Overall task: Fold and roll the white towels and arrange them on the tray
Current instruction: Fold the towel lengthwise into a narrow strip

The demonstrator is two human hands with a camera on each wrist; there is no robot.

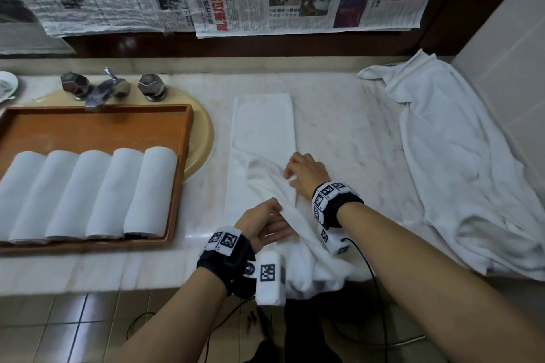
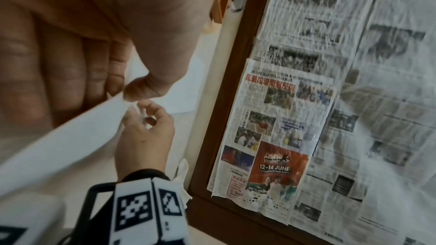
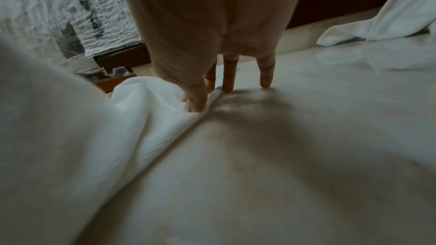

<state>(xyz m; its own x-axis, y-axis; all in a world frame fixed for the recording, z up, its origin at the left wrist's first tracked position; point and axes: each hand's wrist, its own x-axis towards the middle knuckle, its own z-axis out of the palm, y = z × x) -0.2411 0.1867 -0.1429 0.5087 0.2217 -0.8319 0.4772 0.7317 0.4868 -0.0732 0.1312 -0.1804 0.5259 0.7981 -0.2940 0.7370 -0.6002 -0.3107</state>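
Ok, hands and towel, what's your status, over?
Left hand and right hand both pinch the towel's edge, mid-fold. Five rolled towels on the tray. Nothing in the way.

The scene is dimly, evenly lit. In the head view straight lines are bowed towards the edges. A broad soft shadow is cast on the counter (image 3: 271, 156) in the right wrist view. The newspaper sheets (image 2: 354, 62) are smeared by blur in the left wrist view.
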